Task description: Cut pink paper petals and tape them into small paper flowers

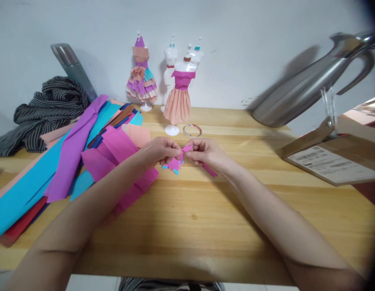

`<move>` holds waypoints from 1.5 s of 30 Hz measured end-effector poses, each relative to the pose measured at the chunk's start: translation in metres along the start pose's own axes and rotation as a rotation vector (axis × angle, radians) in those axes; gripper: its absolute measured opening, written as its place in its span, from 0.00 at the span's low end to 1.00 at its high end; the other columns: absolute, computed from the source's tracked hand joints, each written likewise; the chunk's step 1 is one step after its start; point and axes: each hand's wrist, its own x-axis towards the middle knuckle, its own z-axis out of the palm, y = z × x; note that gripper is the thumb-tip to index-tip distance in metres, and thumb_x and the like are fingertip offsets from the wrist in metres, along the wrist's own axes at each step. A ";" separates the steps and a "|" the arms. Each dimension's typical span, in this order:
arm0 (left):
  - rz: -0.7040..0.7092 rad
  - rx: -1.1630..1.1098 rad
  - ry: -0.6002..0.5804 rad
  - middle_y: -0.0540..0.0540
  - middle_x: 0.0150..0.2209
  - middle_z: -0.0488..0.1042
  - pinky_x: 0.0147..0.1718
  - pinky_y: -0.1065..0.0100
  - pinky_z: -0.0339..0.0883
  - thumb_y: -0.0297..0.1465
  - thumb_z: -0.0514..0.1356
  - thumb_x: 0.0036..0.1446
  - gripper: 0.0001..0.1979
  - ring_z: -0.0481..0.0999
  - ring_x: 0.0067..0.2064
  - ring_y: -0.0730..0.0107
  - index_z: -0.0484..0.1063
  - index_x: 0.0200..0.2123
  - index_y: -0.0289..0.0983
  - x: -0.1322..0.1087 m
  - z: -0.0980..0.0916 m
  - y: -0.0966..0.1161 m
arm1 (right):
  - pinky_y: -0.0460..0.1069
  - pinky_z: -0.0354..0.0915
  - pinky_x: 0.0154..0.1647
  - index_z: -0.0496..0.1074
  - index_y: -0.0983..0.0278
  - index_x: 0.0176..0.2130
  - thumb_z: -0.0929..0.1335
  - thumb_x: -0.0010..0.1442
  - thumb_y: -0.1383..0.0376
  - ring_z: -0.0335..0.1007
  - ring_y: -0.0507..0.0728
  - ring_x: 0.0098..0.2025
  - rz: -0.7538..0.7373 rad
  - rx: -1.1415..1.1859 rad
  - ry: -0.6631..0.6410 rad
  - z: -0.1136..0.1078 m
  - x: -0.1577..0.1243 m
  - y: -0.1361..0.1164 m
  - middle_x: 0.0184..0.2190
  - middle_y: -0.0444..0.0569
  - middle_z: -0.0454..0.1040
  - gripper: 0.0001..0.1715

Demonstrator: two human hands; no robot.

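Near the middle of the table, my left hand (163, 151) and my right hand (207, 154) are close together, fingertips pinching a small piece of magenta crepe paper (187, 148) between them. Just below the fingers lie jagged magenta paper scraps (174, 164) with bits of blue paper (175, 171) under them. A magenta paper strip (210, 170) shows beneath my right hand; whether it joins the held piece is hidden. Behind the hands stands a small white dress form (179, 101) in a magenta top and pleated peach skirt. A round bracelet-like ring (200, 132) lies beside its base.
Crepe paper sheets (58, 161) in several colours pile up at left, with striped cloth (50, 113) and a bottle (73, 68) behind. More dress forms (141, 76) stand by the wall. At right are a steel jug (305, 81) and a labelled cardboard box (335, 155).
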 end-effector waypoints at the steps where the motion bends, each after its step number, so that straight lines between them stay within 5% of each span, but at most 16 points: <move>1: -0.005 -0.014 -0.001 0.54 0.12 0.63 0.13 0.78 0.45 0.30 0.62 0.47 0.06 0.56 0.13 0.84 0.71 0.23 0.33 0.000 0.001 0.000 | 0.43 0.47 0.18 0.72 0.66 0.29 0.75 0.43 0.61 0.54 0.45 0.18 -0.012 -0.003 0.002 0.000 0.000 0.000 0.18 0.39 0.66 0.14; 12: -0.040 -0.155 -0.057 0.52 0.15 0.66 0.12 0.79 0.44 0.29 0.61 0.49 0.08 0.58 0.14 0.85 0.71 0.22 0.31 -0.002 0.005 0.000 | 0.43 0.44 0.16 0.69 0.65 0.24 0.72 0.45 0.62 0.49 0.45 0.15 -0.044 0.006 0.045 0.001 0.002 0.003 0.13 0.37 0.61 0.10; 20: -0.071 -0.125 0.058 0.49 0.22 0.71 0.10 0.79 0.48 0.29 0.55 0.58 0.09 0.62 0.14 0.84 0.69 0.27 0.31 -0.001 0.014 0.004 | 0.43 0.44 0.16 0.69 0.65 0.25 0.72 0.46 0.61 0.52 0.45 0.15 -0.022 0.092 0.050 -0.001 0.002 0.006 0.15 0.39 0.63 0.11; 30: -0.007 -0.116 -0.017 0.46 0.25 0.73 0.11 0.78 0.55 0.45 0.59 0.55 0.21 0.66 0.17 0.81 0.72 0.27 0.30 0.002 0.007 -0.004 | 0.43 0.43 0.17 0.71 0.67 0.26 0.71 0.50 0.59 0.48 0.45 0.16 -0.011 -0.003 0.040 -0.004 0.003 0.010 0.13 0.39 0.61 0.12; 38: -0.046 -0.054 0.059 0.53 0.11 0.65 0.12 0.80 0.50 0.24 0.58 0.50 0.06 0.60 0.13 0.83 0.74 0.24 0.30 -0.001 0.007 0.002 | 0.44 0.43 0.17 0.71 0.67 0.26 0.71 0.49 0.57 0.48 0.45 0.16 0.001 -0.046 0.004 -0.008 -0.002 -0.001 0.14 0.38 0.60 0.14; 41: -0.040 -0.098 0.062 0.52 0.13 0.67 0.12 0.79 0.49 0.24 0.59 0.50 0.05 0.60 0.14 0.84 0.74 0.24 0.30 -0.001 0.005 0.003 | 0.44 0.46 0.18 0.70 0.67 0.26 0.71 0.49 0.58 0.50 0.45 0.17 0.026 -0.168 -0.117 -0.014 -0.008 -0.014 0.15 0.38 0.61 0.14; 45: -0.026 -0.154 0.070 0.50 0.19 0.72 0.13 0.79 0.52 0.24 0.60 0.49 0.03 0.63 0.15 0.84 0.74 0.27 0.29 0.002 0.000 -0.001 | 0.44 0.55 0.23 0.73 0.68 0.27 0.70 0.50 0.62 0.60 0.47 0.23 0.053 -0.448 -0.524 -0.012 -0.015 -0.021 0.21 0.43 0.69 0.10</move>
